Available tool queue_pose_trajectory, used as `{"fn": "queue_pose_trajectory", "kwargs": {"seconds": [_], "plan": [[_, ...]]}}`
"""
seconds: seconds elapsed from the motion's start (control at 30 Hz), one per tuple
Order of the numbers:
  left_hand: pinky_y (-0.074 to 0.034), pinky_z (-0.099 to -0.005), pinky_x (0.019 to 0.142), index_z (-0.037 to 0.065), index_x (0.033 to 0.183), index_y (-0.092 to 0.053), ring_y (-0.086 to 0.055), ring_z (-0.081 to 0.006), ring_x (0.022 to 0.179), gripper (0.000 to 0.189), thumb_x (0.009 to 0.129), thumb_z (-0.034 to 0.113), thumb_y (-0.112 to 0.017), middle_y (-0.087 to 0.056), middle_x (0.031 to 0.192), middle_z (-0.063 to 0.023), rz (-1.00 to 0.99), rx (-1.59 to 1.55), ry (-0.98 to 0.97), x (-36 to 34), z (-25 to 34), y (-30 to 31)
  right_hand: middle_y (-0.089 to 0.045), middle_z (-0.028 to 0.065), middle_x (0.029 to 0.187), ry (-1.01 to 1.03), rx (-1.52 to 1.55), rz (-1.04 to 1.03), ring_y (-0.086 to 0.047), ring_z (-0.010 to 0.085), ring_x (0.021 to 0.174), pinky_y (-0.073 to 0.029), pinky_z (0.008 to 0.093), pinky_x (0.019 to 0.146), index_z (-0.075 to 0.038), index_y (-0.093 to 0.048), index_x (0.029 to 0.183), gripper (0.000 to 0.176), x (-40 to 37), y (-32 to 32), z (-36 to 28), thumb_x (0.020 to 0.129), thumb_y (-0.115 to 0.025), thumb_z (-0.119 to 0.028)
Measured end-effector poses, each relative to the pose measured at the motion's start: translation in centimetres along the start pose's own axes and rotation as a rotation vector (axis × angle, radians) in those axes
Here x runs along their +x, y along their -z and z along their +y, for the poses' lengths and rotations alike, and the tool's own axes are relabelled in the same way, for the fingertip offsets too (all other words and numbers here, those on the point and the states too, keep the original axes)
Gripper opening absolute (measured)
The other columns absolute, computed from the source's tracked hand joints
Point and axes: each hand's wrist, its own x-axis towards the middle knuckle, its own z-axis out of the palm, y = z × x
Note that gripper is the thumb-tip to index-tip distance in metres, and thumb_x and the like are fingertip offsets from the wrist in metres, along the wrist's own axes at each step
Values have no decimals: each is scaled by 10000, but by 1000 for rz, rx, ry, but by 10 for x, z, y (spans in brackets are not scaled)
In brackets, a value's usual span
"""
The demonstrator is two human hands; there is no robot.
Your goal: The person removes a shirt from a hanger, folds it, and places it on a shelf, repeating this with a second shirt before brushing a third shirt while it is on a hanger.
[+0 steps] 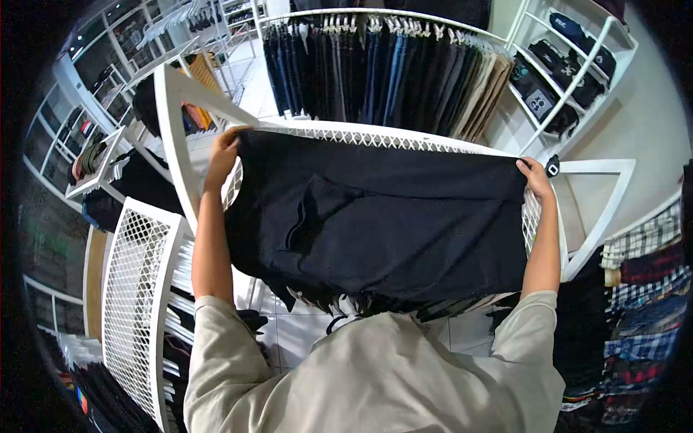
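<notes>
A black garment (404, 224) is spread wide across a white mesh-topped rack (426, 142), its near edge hanging toward me. Creases run diagonally over its right half, and a slit like a pocket opening shows on the left part. My left hand (225, 153) grips its far left corner, fingers closed on the cloth. At the far right corner, my right hand (535, 177) pinches the edge between thumb and fingers. The cloth covers most of the mesh; what its near edge overlaps below is partly hidden.
Behind the rack, several jeans and trousers (375, 72) hang from a curved rail. White shelves (603, 79) with folded dark items stand at the back right. Checked shirts (646, 325) are on the right. Another mesh panel (137, 289) stands at left, and angled white posts (177, 137) flank the rack.
</notes>
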Motion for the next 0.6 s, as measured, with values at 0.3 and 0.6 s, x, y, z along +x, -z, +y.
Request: {"fn": "queue_pose_trajectory", "kwargs": {"seconds": [0.3, 0.6], "plan": [[-514, -347, 951, 18, 1294, -652, -683, -253, 1072, 316, 1039, 79, -475, -723, 1146, -152, 271, 373, -147, 44, 18, -43, -730, 190, 1050, 81, -246, 395, -697, 275, 944, -527, 363, 871, -11, -678, 1154, 366, 33, -6, 9, 898, -762, -259], [-463, -452, 1004, 57, 1160, -720, -641, -368, 1112, 260, 904, 98, -701, -711, 1144, -167, 11, 655, -235, -129, 115, -101, -705, 167, 1087, 228, -195, -123, -668, 347, 1057, -523, 430, 942, -28, -693, 1118, 307, -166, -133, -140, 868, -756, -195]]}}
